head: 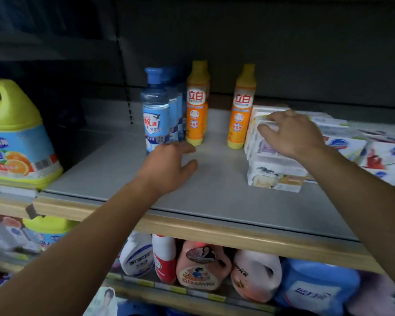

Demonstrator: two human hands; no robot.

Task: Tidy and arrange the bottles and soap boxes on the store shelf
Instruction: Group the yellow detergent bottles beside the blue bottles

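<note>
On the grey shelf (pixel 214 195) a row of clear blue bottles (pixel 156 112) stands upright, with an orange bottle (pixel 195 103) just right of it and a second orange bottle (pixel 241 108) farther right. A stack of white soap boxes (pixel 274 169) sits beside that second orange bottle. My left hand (pixel 169 167) hovers over the shelf in front of the blue bottles, fingers loose, holding nothing. My right hand (pixel 292 133) rests on top of the soap box stack, fingers spread and curled over the upper box's edge.
A large yellow-green jug (pixel 16 133) stands at the left on the neighbouring shelf. More white and blue soap boxes (pixel 356 142) fill the right end. The lower shelf holds several detergent jugs (pixel 201 265). Bare shelf lies between my hands.
</note>
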